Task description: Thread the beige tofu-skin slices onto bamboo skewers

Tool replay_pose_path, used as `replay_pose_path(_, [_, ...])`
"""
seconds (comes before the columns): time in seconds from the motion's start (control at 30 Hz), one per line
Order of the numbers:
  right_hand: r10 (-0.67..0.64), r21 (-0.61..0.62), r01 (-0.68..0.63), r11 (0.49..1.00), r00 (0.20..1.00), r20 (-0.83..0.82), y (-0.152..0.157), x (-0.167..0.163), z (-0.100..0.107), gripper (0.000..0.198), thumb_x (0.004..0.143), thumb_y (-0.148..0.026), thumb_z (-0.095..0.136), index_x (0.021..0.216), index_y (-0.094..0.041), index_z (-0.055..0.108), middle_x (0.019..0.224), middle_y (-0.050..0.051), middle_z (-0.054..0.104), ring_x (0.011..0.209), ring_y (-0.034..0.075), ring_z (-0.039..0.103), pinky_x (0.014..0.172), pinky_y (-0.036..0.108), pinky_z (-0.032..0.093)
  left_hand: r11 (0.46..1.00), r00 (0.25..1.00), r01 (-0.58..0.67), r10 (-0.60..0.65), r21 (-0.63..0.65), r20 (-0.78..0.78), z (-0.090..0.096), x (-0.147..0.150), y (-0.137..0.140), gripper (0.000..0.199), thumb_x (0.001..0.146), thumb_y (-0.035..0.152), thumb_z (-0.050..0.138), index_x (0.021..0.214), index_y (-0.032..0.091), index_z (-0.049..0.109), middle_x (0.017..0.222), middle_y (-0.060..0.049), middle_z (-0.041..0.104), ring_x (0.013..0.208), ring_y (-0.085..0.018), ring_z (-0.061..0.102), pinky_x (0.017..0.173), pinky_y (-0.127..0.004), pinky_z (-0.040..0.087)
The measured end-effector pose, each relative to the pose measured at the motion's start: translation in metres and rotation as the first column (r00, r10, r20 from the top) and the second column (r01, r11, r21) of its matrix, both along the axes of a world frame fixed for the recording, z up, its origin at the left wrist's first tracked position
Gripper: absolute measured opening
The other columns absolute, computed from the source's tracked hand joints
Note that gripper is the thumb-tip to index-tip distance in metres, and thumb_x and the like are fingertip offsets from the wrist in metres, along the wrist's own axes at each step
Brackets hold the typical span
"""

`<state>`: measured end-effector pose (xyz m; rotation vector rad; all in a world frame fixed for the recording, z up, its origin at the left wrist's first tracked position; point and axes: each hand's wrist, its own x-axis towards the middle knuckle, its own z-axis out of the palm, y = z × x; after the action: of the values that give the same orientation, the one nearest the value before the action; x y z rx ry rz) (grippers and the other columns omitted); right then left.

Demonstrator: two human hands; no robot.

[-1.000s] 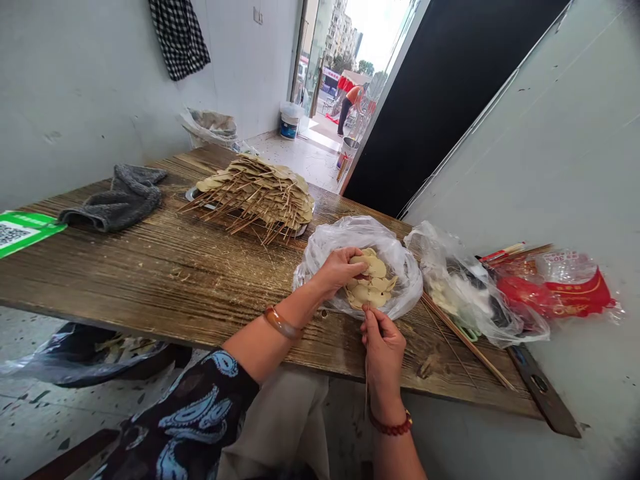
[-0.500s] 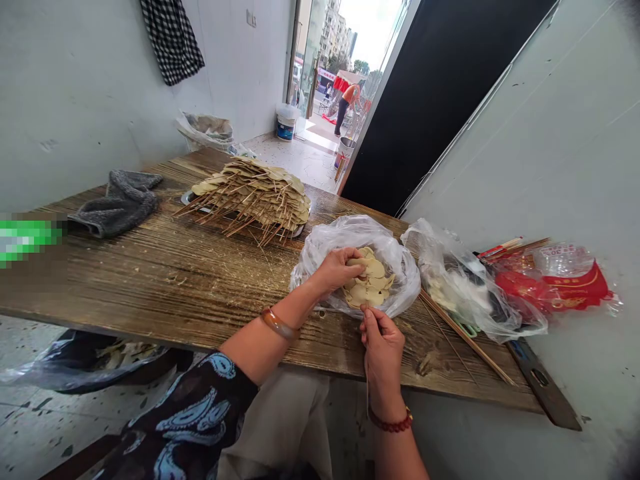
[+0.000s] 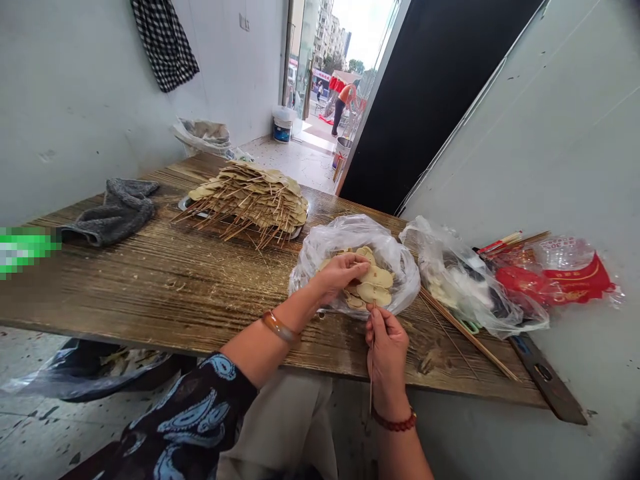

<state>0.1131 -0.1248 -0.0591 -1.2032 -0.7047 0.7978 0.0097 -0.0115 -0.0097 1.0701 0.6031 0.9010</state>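
My right hand (image 3: pixel 388 339) pinches a thin wooden skewer (image 3: pixel 371 383) that points up toward the bag. Pale, flat, oval slices (image 3: pixel 375 293) are threaded on its upper end. My left hand (image 3: pixel 344 275) is closed with thumb and fingers on the top of these slices. Both hands work over an open clear plastic bag (image 3: pixel 309 257) holding more such slices, some hidden by my left hand. Left of the bag, a tall pile of skewered slices (image 3: pixel 255 200) lies on a metal tray (image 3: pixel 184 203), sticks pointing toward me.
A grey cloth (image 3: pixel 117 210) lies at the table's left. Bare skewers (image 3: pixel 473 337), another plastic bag (image 3: pixel 465 280) and red packaging (image 3: pixel 565 283) are at the right, beside a dark flat tool (image 3: pixel 550 380). A person (image 3: pixel 343 107) stands outside the doorway.
My right hand has shifted slightly right with the skewer. The slices on it now lie flatter and more spread out toward me. The view has turned a little.
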Motion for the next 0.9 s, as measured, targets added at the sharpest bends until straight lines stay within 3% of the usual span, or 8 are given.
replay_pose_path(0.17, [0.039, 0.02, -0.038, 0.999, 0.999, -0.004, -0.003, 0.0, 0.0, 0.03, 0.072, -0.043, 0.073, 0.08, -0.015, 0.069, 0.068, 0.001, 0.063, 0.049, 0.005, 0.041, 0.042, 0.018, 0.031, 0.99, 0.99, 0.116, -0.108, -0.08, 0.096, -0.003, -0.001, 0.0, 0.045, 0.065, 0.05, 0.076, 0.088, 0.012, 0.067, 0.076, -0.003, 0.066, 0.061, -0.01, 0.058, 0.053, -0.018, 0.043])
replay_pose_path(0.33, [0.034, 0.004, -0.034, 0.999, 0.999, 0.009, -0.002, 0.0, 0.0, 0.031, 0.072, -0.044, 0.072, 0.082, -0.014, 0.07, 0.067, 0.001, 0.062, 0.05, 0.006, 0.042, 0.043, 0.019, 0.032, 0.963, 0.963, 0.252, -0.241, -0.093, 0.118, -0.003, 0.001, -0.006, 0.046, 0.058, 0.037, 0.085, 0.091, 0.01, 0.068, 0.079, -0.007, 0.07, 0.062, -0.011, 0.063, 0.056, -0.019, 0.047])
replay_pose_path(0.53, [0.087, -0.037, -0.085, 0.996, 0.995, 0.039, -0.002, -0.002, -0.001, 0.034, 0.073, -0.043, 0.072, 0.09, -0.014, 0.073, 0.066, 0.001, 0.063, 0.052, 0.007, 0.046, 0.045, 0.019, 0.035, 0.987, 0.967, 0.141, -0.121, -0.075, 0.226, 0.003, -0.005, 0.0, 0.043, 0.061, 0.036, 0.082, 0.094, 0.01, 0.069, 0.082, -0.009, 0.072, 0.072, -0.016, 0.068, 0.068, -0.026, 0.055])
replay_pose_path(0.63, [0.105, -0.06, -0.099, 0.993, 0.989, 0.102, -0.002, -0.003, -0.002, 0.036, 0.075, -0.043, 0.07, 0.095, -0.013, 0.074, 0.067, 0.002, 0.064, 0.052, 0.008, 0.047, 0.045, 0.02, 0.037, 0.995, 0.972, 0.064, -0.045, -0.075, 0.23, 0.006, -0.009, 0.002, 0.043, 0.062, 0.035, 0.082, 0.094, 0.01, 0.069, 0.081, -0.008, 0.072, 0.07, -0.015, 0.067, 0.066, -0.025, 0.055])
replay_pose_path(0.9, [0.055, -0.07, -0.045, 0.997, 0.987, 0.153, -0.001, -0.002, -0.006, 0.04, 0.076, -0.045, 0.068, 0.095, -0.01, 0.074, 0.061, 0.002, 0.062, 0.047, 0.007, 0.043, 0.041, 0.019, 0.034, 0.994, 0.976, 0.073, -0.054, -0.08, 0.209, 0.006, -0.002, -0.003, 0.046, 0.056, 0.037, 0.084, 0.089, 0.01, 0.068, 0.077, -0.007, 0.07, 0.068, -0.015, 0.066, 0.064, -0.025, 0.053])
